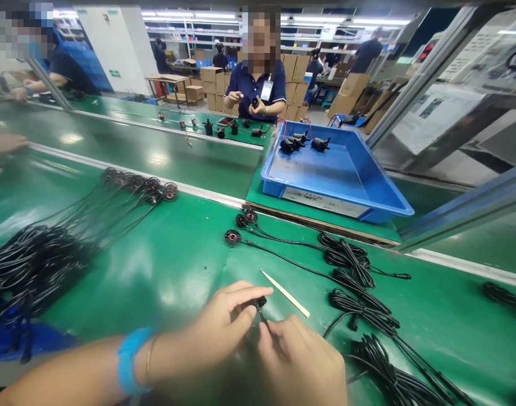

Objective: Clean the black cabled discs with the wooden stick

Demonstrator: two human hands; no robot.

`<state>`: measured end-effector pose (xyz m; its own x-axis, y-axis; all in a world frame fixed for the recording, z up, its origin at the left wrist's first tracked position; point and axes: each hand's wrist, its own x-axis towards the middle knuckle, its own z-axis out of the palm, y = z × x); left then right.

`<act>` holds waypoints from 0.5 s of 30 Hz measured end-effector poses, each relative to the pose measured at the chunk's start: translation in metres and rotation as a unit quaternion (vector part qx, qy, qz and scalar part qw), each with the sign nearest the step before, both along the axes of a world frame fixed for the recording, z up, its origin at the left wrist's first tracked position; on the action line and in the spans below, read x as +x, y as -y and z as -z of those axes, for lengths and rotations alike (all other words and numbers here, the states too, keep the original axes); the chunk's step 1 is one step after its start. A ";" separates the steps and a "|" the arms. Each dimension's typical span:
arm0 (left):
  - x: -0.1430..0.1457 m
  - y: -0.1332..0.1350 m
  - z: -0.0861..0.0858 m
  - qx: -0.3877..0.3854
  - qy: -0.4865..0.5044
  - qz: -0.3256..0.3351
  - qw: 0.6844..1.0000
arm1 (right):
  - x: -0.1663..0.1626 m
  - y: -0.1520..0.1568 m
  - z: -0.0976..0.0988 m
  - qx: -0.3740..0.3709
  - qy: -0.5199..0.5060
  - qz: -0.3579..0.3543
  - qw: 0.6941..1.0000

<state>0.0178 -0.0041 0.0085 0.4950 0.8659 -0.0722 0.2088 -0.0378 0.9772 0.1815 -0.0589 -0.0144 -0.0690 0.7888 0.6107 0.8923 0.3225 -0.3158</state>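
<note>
The left hand half hides the part it pinches; the right hand grips its cable. A stick lies just beyond, coils rightward.

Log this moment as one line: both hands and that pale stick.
left hand: holding black part | right hand: pinching black cable | pale stick: on green bench, unheld
</note>
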 end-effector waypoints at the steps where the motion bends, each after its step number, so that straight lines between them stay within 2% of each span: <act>1: 0.000 0.000 0.001 0.003 -0.004 0.002 1.000 | 0.000 0.000 0.001 0.001 0.001 -0.002 1.000; 3: 0.001 0.000 0.004 -0.020 0.006 -0.005 1.000 | 0.002 0.001 0.003 0.005 0.021 -0.020 1.000; 6: 0.001 -0.001 0.010 -0.109 0.042 -0.009 0.993 | 0.004 0.002 0.006 0.012 0.058 -0.052 0.997; 9: 0.001 -0.003 0.013 -0.177 0.080 -0.001 0.981 | 0.002 0.000 0.006 0.024 0.026 -0.041 0.999; 15: 0.000 -0.007 0.008 -0.191 0.107 -0.021 0.976 | -0.001 -0.002 0.006 0.017 0.014 -0.043 0.999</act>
<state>0.0179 0.0028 0.0009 0.4980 0.8167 -0.2916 -0.0089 0.3410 0.9400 0.1806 -0.0573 -0.0207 -0.1538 0.7584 0.6334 0.8693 0.4086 -0.2782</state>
